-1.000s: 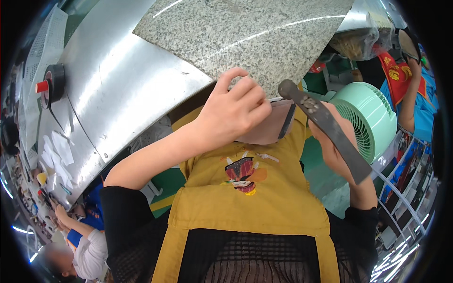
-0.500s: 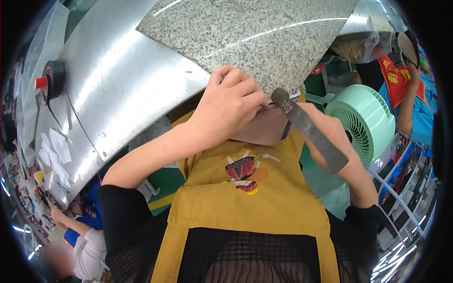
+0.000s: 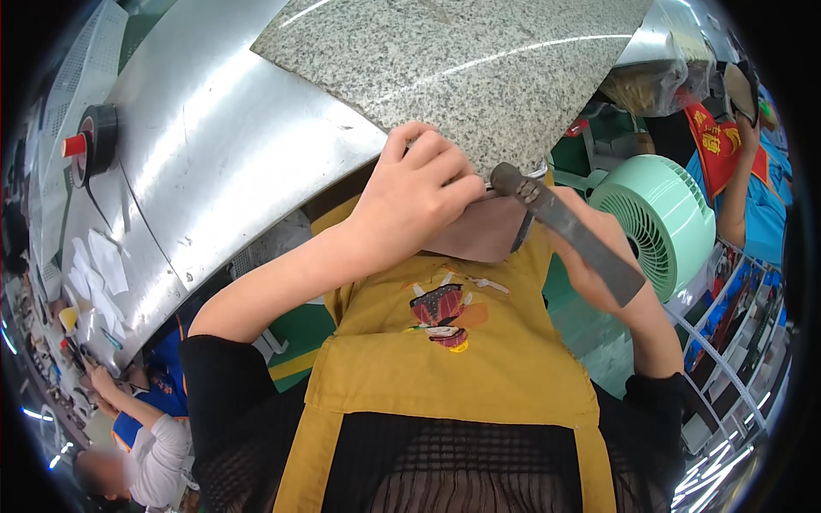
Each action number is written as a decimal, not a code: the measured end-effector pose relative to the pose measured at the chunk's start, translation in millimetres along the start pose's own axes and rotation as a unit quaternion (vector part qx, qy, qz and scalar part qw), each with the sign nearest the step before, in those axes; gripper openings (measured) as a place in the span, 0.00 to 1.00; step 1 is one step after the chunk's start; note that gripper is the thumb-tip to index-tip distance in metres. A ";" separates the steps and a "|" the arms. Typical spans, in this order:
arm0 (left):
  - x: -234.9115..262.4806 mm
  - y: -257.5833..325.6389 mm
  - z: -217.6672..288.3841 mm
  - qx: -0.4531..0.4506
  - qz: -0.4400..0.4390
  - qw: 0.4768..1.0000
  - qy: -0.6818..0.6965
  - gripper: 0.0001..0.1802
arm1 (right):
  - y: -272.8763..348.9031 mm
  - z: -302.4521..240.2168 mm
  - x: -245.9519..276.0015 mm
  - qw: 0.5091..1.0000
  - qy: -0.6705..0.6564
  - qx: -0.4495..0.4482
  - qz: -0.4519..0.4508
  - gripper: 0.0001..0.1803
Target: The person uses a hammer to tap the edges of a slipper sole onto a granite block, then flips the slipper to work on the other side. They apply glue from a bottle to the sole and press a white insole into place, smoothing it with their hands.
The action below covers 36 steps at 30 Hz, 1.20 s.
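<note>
Holding a brownish leather piece (image 3: 479, 239) pinched in your left hand (image 3: 410, 205) against the granite slab (image 3: 453, 60) edge, you had drawn it closer than a second before. Your right hand (image 3: 599, 265) gripped a flat dark blade (image 3: 564, 227), its tip now touching the leather; the work looked underway. Nearby: steel bench (image 3: 214, 162), black tape roll (image 3: 98, 137), green fan (image 3: 663, 214). Your fingers probably hid the contact point.
</note>
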<state>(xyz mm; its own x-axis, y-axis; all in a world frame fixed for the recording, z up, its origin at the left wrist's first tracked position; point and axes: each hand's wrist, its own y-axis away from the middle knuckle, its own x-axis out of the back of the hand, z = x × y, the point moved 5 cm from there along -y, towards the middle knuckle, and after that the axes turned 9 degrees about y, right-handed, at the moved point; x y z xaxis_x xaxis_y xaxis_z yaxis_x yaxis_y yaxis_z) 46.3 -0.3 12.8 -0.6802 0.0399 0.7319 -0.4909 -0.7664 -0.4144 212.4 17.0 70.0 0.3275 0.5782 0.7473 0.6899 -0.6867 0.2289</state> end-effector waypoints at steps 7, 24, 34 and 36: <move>-0.2 0.4 11.8 -0.058 0.026 0.996 -0.055 0.10 | 1.7 2.8 -15.2 1.000 0.019 0.015 0.018 0.16; 4.0 -7.8 3.1 0.102 -0.040 0.992 0.056 0.09 | 4.0 7.8 -0.6 0.991 -0.119 -0.019 0.055 0.10; -7.6 -20.5 6.0 0.098 -0.020 0.993 0.069 0.05 | 21.3 20.5 7.7 0.989 -0.116 -0.035 0.080 0.07; -7.1 -16.0 6.8 0.085 0.006 0.995 0.053 0.05 | 17.7 16.5 3.4 0.994 -0.089 -0.021 0.067 0.07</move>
<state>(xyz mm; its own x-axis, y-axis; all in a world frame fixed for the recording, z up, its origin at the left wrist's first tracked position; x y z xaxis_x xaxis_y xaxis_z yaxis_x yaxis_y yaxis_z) 62.7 7.3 17.9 -0.7434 0.0901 0.6628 -0.3887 -0.8646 -0.3185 236.3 14.1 66.3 0.5262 0.5462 0.6517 0.6057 -0.7787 0.1636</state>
